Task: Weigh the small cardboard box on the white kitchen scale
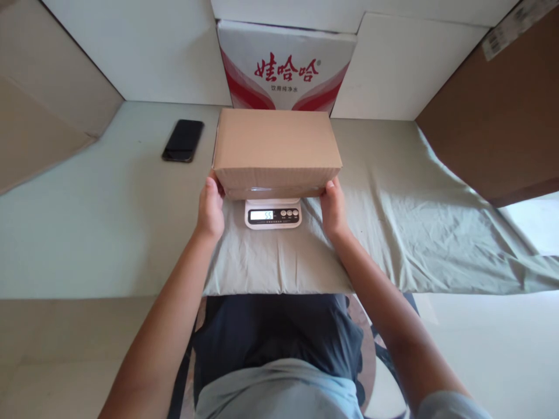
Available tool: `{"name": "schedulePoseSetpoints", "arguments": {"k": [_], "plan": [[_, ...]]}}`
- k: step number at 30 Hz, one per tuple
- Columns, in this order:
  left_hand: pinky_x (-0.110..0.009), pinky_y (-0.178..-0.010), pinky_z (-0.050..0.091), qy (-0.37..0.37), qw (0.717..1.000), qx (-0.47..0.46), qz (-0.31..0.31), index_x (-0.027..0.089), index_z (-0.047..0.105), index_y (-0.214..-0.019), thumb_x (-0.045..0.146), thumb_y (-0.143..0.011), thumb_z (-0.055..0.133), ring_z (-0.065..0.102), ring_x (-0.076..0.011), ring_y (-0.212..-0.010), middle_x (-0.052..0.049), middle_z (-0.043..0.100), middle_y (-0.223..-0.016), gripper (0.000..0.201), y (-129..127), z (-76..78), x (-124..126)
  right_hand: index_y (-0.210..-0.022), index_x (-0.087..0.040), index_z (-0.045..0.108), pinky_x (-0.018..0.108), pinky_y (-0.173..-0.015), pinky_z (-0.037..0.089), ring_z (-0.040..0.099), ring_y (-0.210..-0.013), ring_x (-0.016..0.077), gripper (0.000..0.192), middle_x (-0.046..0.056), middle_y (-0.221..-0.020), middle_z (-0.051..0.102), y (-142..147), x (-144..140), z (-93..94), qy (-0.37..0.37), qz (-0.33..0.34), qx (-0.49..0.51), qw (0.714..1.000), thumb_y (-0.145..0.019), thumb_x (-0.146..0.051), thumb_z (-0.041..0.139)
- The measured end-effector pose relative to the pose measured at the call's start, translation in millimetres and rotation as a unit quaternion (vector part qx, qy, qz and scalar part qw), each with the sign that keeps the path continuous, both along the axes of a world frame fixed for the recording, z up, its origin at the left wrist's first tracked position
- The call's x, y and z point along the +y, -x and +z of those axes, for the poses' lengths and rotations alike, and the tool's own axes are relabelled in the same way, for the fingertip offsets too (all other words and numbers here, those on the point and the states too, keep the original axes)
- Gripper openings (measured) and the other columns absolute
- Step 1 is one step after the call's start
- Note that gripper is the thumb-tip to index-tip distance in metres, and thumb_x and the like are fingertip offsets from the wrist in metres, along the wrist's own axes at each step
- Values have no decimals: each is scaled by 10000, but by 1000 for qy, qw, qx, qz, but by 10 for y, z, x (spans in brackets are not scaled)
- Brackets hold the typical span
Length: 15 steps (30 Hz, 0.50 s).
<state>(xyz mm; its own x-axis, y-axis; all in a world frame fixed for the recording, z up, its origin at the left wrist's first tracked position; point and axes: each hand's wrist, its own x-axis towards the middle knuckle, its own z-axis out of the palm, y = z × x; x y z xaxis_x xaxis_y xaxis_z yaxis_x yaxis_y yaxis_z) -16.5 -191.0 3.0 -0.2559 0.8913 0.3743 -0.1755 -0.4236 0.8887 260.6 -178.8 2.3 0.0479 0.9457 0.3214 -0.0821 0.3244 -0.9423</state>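
A brown cardboard box (277,139) is over a white digital kitchen scale (273,224), hiding most of it; I cannot tell whether the box's weight rests on it. Only the scale's front panel shows, with a lit display that seems to read 55 and several round buttons. My left hand (211,206) grips the box's lower left front corner, thumb on the outside. At the lower right front corner, my right hand (334,209) holds the box the same way. The fingers of both hands are mostly hidden behind and under the box. Clear tape runs along its front face.
A black phone (183,139) lies left of the box on the green cloth (109,221) that covers the table. Behind stands a white and red carton (286,64) against white panels. Large brown cardboard pieces (502,110) flank the table on both sides.
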Motion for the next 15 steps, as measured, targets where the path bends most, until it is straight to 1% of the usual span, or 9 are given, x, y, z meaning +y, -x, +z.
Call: {"name": "schedulePoseSetpoints", "arguments": {"k": [3,6,9,12,15], "plan": [[-545,-1391,446,-2,1000,9,-4,330,850,-1332,870,-1049,529,546,-375,-1652,-106,808,-1423,688,8,-3,-4,-1499,-401,695,566,-1435,375,540,-1634,347,640,29,-1581,712,1,-7,13,0,2,0,1000,-1014,-801,577],[-570,-1395,433,-13,1000,7,-4,321,851,-1333,864,-1062,505,556,-389,-1643,-119,803,-1426,699,11,-6,0,-1450,-394,717,580,-1425,387,559,-1612,355,582,33,-1564,716,-13,-3,10,-3,4,4,1000,-1025,-769,587],[-583,-1403,418,-18,1000,10,-6,323,849,-1343,874,-1058,499,541,-395,-1653,-119,796,-1435,711,10,-3,6,-1444,-405,717,590,-1422,397,560,-1611,357,558,29,-1573,708,-30,9,-4,-5,0,1,1000,-1035,-757,575],[-576,-1399,426,-18,1000,9,-1,321,856,-1326,885,-1041,524,544,-397,-1650,-117,800,-1428,714,10,3,6,-1463,-412,712,587,-1428,394,547,-1629,354,571,23,-1591,701,-37,21,-22,-6,2,4,1000,-1027,-762,595],[-553,-1392,446,-7,1000,3,0,319,855,-1324,883,-1038,534,539,-382,-1656,-105,809,-1424,709,13,4,-1,-1464,-410,716,592,-1433,381,563,-1615,354,573,26,-1578,709,-31,20,-22,-8,4,10,1000,-1028,-763,601]]}}
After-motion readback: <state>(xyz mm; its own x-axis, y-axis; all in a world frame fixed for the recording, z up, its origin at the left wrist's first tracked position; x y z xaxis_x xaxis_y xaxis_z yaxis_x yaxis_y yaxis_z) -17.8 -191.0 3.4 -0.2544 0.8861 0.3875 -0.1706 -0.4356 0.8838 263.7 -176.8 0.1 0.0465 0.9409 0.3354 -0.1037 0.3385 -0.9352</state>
